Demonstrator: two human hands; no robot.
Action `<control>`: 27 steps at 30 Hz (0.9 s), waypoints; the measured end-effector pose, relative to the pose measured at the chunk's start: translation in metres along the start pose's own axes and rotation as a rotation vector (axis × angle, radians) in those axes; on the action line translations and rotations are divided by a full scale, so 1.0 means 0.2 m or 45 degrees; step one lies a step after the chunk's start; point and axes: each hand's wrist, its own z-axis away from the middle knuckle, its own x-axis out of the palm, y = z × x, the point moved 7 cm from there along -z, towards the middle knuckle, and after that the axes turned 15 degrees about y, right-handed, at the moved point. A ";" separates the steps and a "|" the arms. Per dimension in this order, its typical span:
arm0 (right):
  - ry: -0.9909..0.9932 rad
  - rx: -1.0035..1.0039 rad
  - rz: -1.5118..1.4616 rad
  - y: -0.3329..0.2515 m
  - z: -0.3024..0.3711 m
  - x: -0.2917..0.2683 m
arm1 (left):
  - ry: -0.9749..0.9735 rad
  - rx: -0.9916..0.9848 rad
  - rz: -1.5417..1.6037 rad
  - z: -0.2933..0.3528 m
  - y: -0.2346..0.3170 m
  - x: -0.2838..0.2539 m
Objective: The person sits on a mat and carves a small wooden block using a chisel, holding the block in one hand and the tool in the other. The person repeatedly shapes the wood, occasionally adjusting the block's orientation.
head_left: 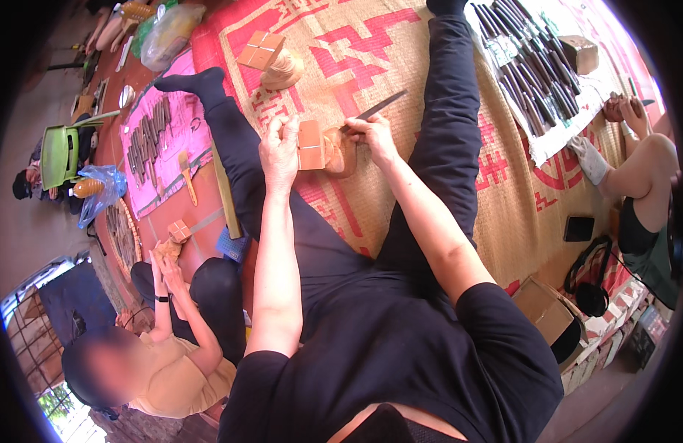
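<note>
Between my outstretched legs is a light-brown wooden carving (340,153) with a square, orange-brown block base (310,145) that has pale lines across it. My left hand (279,144) is closed on the base side, thumb and fingers bent at its edge. My right hand (371,136) grips a dark, slim chisel (386,104) at the carving's right side. The chisel's long end points up and right; its working tip is hidden by the fingers and the wood. Just beyond, a similar carving (283,71) with a square base (260,49) lies on the woven mat (356,66).
Rows of dark chisels (530,70) lie on a white cloth at right; more (148,140) lie on a pink cloth at left beside a brush (187,177). A co-worker (172,354) at lower left handles another carving (168,249). Another person (644,170) sits at right.
</note>
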 end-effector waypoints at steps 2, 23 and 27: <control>0.161 -0.030 0.020 0.00 -0.05 -0.06 | 0.014 0.031 0.021 0.00 0.01 -0.01; 0.041 0.000 -0.006 0.03 0.01 0.00 | 0.014 -0.015 -0.038 0.01 0.02 -0.01; 0.062 0.040 -0.062 0.00 0.06 0.00 | -0.004 -0.114 0.129 0.00 -0.05 -0.02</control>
